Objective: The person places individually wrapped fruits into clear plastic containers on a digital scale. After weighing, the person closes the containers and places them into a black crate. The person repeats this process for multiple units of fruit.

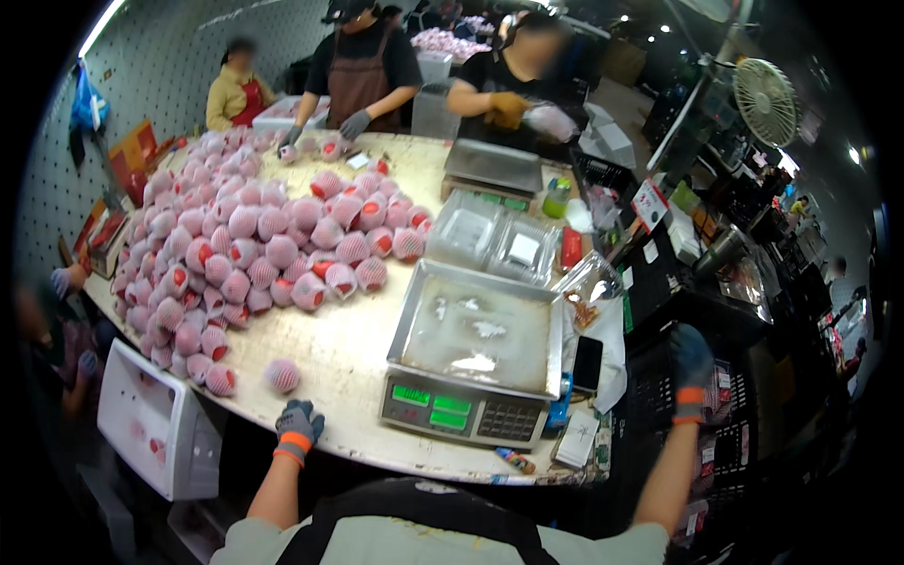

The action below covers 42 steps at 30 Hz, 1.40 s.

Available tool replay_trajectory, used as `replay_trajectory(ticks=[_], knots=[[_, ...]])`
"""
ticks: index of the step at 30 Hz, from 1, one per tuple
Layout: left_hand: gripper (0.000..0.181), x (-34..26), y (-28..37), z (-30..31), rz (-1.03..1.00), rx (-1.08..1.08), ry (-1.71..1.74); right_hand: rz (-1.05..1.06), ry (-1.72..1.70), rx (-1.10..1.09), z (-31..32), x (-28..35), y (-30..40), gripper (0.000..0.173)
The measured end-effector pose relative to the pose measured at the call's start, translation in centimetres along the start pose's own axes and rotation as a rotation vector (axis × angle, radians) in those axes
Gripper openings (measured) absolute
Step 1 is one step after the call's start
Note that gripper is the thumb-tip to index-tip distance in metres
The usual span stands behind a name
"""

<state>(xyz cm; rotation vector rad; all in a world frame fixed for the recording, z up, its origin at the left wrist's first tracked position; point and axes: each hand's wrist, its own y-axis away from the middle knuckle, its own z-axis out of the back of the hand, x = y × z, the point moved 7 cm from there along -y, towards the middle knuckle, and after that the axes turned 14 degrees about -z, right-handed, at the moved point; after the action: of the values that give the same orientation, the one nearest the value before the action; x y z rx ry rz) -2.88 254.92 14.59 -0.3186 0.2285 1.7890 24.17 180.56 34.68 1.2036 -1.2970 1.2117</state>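
My left hand (299, 421), in a grey glove with an orange cuff, rests on the near edge of the table with nothing visible in it. Just beyond its fingers lies a single round red fruit in a pink foam net (282, 376). A large heap of netted fruit (244, 247) covers the table's left side. To the right of that hand stands a digital weighing scale (466, 353), its steel pan bare and its display lit green. My right hand (691, 357), gloved alike and blurred, is out at the right over black plastic crates (741, 441) holding labelled packs.
Clear plastic clamshell boxes (487, 236) sit behind the scale, near a second scale (492, 166). A phone (587, 364) and white labels (578, 439) lie at its right. A white bin (138, 420) leans by the table's left edge. Gloved co-workers (364, 70) stand opposite.
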Motion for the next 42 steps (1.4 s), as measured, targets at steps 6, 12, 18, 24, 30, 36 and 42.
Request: replay_trajectory(ticks=[6,12,18,24,30,36,42], knots=[[0.017,3.3,1.0,-0.1,-0.073,-0.252,0.021,0.162,0.445,0.238,-29.1,-5.7,-6.6,0.040],[0.007,2.1,1.8,1.5,-0.082,-0.533,-0.011,0.153,1.038,0.146,-43.1,-12.2,-17.4,0.046],[0.008,2.3,1.8,1.6,-0.016,-0.510,0.001,0.183,1.634,0.200,-44.1,-18.5,-24.7,0.044],[0.009,2.3,1.5,1.9,-0.044,-0.477,0.003,0.088,0.442,0.325,-39.9,-22.0,-28.9,0.023],[0.004,2.0,1.3,1.5,-0.021,-0.427,-0.066,0.345,0.472,0.354,-36.9,-5.8,-23.0,0.027],[0.035,6.2,1.7,4.2,0.061,-0.744,0.156,0.709,1.148,0.426,-43.2,-2.0,1.7,0.015],[0.103,19.3,0.9,6.7,0.973,-0.592,0.114,0.633,1.192,0.465,-46.2,-0.7,9.6,0.018]])
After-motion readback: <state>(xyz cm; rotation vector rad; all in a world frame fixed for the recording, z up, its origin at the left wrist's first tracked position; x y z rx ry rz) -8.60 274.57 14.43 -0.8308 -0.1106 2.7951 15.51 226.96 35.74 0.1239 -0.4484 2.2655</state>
